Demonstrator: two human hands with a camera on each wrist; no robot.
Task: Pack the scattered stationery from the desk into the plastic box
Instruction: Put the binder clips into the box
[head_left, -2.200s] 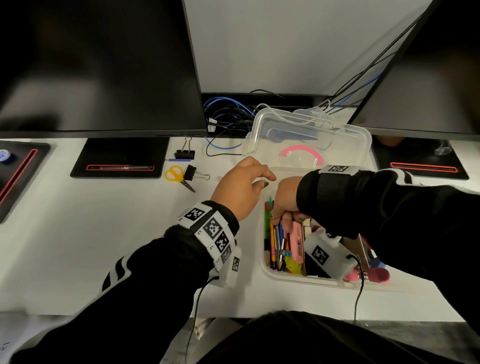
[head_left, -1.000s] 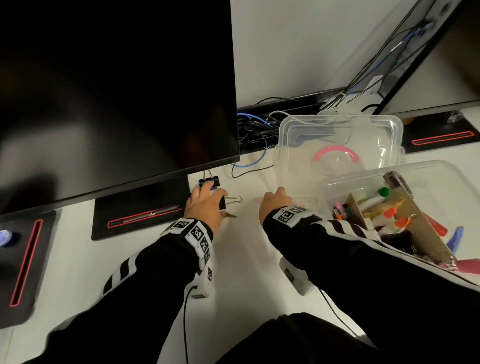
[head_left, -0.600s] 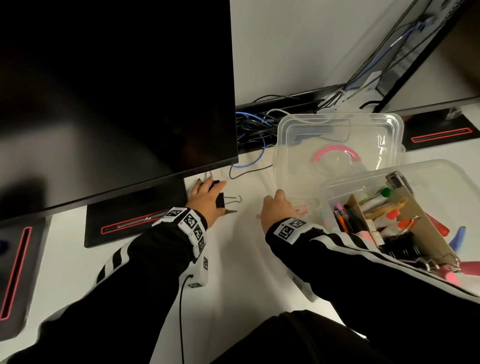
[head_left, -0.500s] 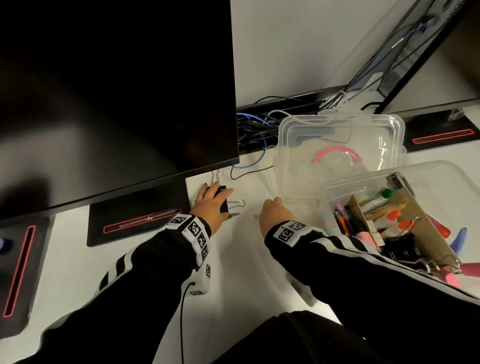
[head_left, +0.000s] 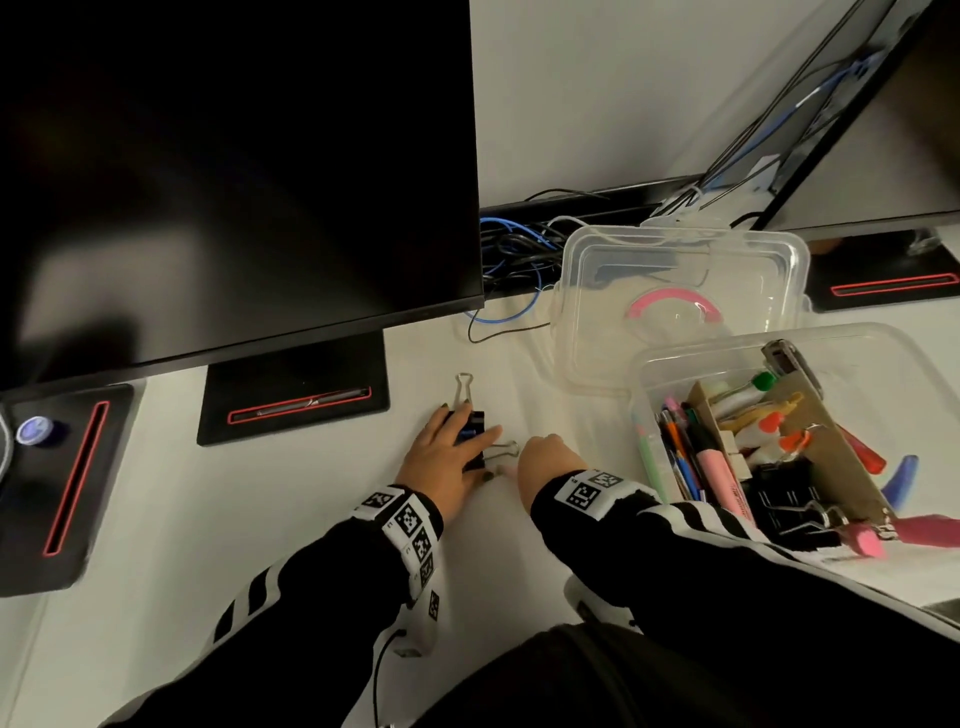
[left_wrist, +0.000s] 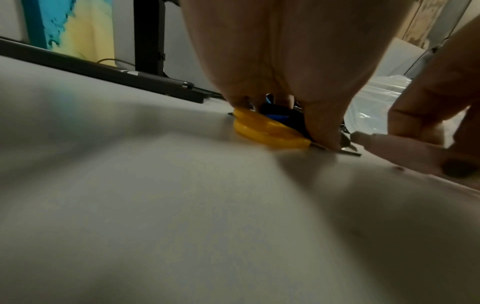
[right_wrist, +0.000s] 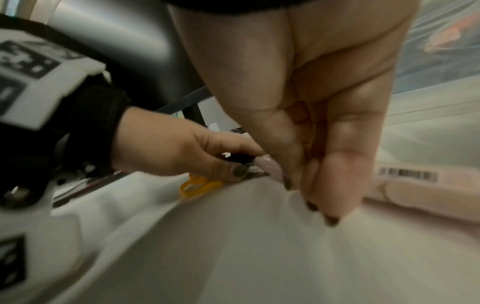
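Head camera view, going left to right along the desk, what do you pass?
Blue-capped item → monitor base → left hand on the binder clips → right hand → plastic box of stationery.

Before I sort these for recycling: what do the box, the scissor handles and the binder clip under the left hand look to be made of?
Plastic box: clear, glossy plastic; the contents show through its walls.
Scissor handles: yellow, smooth moulded plastic by the look; the blades are mostly hidden.
Binder clip: black body, probably painted metal, with shiny bare wire handles.
The left hand covers much of both, so this is tentative.
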